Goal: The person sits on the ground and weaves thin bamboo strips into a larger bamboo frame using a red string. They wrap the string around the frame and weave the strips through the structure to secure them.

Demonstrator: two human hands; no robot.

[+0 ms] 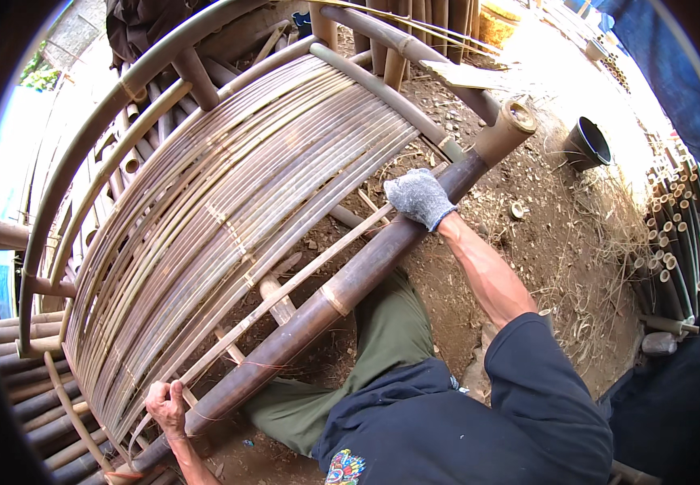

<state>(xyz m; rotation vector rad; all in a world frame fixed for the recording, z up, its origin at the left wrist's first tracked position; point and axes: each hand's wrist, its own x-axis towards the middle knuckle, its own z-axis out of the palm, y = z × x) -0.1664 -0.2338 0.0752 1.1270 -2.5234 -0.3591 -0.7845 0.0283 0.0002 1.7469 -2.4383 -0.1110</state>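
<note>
A bamboo bench point(342, 295) fills the left and middle of the view, its thick dark front rail running diagonally past my legs. Many thin bamboo slats point(229, 210) lie side by side across its frame. One loose pale bamboo slat point(285, 289) spans the gap between them and the front rail. Close to its lower left end, my bare left hand point(168, 406) is closed on it, thumb up. My right hand point(420, 198), in a grey knit glove, is closed on the slat near its upper right end, against the front rail. The glove hides that part of the slat.
Curved bamboo rails point(43, 226) rise on the bench's far left side. Stacked dark bamboo poles point(39, 388) lie at lower left. A black bucket point(586, 145) sits on the dirt ground at right, near bundled cut bamboo point(673, 234). Shavings and straw litter the ground.
</note>
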